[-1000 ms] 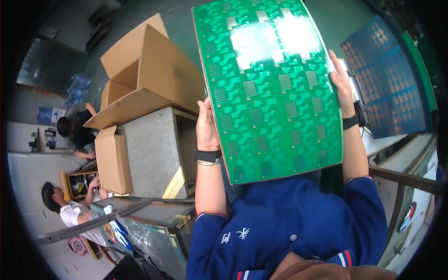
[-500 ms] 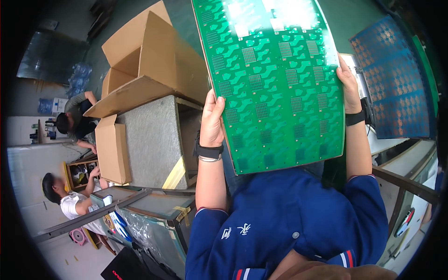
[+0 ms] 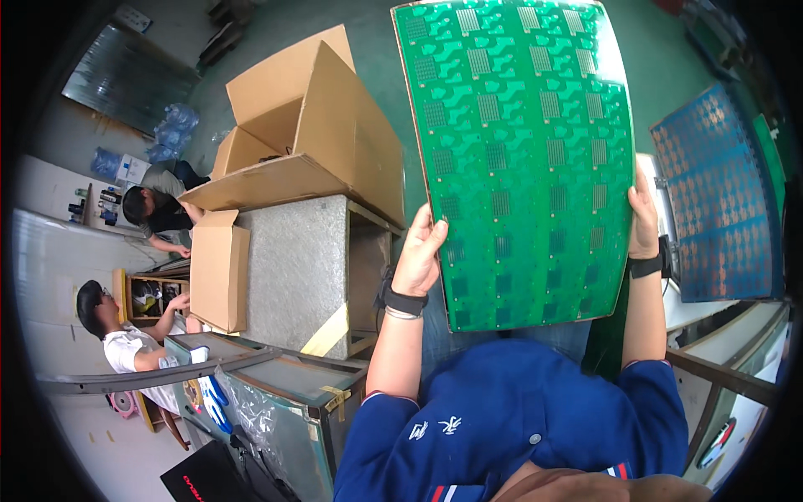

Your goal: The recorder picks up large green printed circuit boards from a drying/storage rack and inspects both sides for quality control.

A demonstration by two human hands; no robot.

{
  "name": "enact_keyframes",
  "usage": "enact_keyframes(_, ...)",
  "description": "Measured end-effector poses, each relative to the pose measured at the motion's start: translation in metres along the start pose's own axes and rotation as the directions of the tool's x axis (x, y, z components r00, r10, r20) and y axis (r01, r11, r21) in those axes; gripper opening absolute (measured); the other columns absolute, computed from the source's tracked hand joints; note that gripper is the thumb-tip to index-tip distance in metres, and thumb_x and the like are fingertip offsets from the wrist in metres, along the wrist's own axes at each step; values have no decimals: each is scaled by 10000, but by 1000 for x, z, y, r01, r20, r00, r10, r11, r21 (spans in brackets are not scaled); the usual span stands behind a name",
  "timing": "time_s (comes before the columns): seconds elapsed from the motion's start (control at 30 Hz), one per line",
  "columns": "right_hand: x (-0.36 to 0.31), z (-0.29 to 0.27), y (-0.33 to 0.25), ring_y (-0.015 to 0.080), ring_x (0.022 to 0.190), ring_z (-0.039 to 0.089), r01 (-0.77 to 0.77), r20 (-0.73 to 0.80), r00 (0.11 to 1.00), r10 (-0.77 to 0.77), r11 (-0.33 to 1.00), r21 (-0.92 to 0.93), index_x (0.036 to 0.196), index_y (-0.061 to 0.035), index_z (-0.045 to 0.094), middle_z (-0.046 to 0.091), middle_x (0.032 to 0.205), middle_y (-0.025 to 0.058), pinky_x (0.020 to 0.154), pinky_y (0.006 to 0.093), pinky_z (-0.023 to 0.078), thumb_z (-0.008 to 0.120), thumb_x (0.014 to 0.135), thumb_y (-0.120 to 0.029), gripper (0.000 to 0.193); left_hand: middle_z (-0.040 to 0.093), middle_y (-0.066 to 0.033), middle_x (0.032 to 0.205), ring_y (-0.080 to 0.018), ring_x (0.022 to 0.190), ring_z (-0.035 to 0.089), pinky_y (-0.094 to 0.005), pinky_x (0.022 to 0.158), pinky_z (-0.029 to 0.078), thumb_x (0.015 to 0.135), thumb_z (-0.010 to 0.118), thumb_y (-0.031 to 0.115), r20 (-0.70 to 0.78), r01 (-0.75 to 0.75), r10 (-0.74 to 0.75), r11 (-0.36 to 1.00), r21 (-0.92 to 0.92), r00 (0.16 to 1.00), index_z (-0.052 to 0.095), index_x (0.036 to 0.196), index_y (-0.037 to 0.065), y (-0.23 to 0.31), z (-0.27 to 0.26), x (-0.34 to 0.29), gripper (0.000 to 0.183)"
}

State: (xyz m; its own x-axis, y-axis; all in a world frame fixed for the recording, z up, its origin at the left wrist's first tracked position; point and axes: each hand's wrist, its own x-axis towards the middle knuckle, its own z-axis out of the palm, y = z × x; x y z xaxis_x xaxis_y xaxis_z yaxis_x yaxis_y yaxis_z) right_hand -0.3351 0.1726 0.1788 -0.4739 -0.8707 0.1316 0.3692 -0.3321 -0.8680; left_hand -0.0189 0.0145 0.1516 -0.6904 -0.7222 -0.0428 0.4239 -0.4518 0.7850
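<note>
You held the green printed-circuit panel (image 3: 535,180) before your body (image 3: 502,397), the fingers of your left hand (image 3: 416,258) and right hand (image 3: 644,224) pinching its opposite edges, and an even grip was probably best against bending.

Glossy green circuit panel (image 3: 523,180), matt brown cardboard box (image 3: 360,138)

Circuit panel (image 3: 525,180): bright green, lighter green winding shapes, rows of small grid-lined rectangles, white glare at upper right corner. Blue panel (image 3: 723,205): copper-coloured repeating motifs. Shirt (image 3: 502,385): navy, white embroidery (image 3: 451,426); collar (image 3: 616,471) striped red and white. Wristbands (image 3: 407,303): black. Cartons (image 3: 355,125): plain tan brown. Worktop (image 3: 293,272): mottled grey, pale yellow tape (image 3: 326,332).
</note>
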Motion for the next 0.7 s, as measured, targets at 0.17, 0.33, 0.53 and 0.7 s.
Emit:
enact_keyframes(0.17,-3,1,0,219,1235,413,7,10,1000,-8,998,60,1415,-35,231,373,1391,111,1017,331,350,595,860,-189,681,521,-37,1208,-136,1109,485,-296,949,394,903,561,148,12,-9,9,1000,-9,1000,425,1278,53,1,1,-2,410)
enact_keyframes(0.33,-4,0,-2,210,1213,433,18,8,1000,-19,996,90,1411,-51,251,390,1378,101,1005,328,368,600,857,-184,668,533,-33,1191,-130,1091,494,-291,937,400,905,555,136,6,-6,6,1000,-14,1000,441,1261,59,-2,0,-1,382)
enact_keyframes(0.53,0,0,1,202,1201,442,10,36,999,-13,997,73,1404,-46,263,404,1366,97,1001,325,366,571,876,-172,624,537,-41,1196,-135,1083,504,-296,946,397,910,540,128,-31,-17,15,997,-76,999,440,1264,59,-7,-9,-1,374)
enact_keyframes(0.7,8,-3,-4,183,1021,562,-106,0,994,107,990,-97,1293,5,405,544,1189,112,846,301,474,488,935,-230,437,532,-47,1220,-133,1118,489,-300,963,377,906,555,160,-53,-44,47,998,54,998,432,1273,48,-10,-17,1,403)
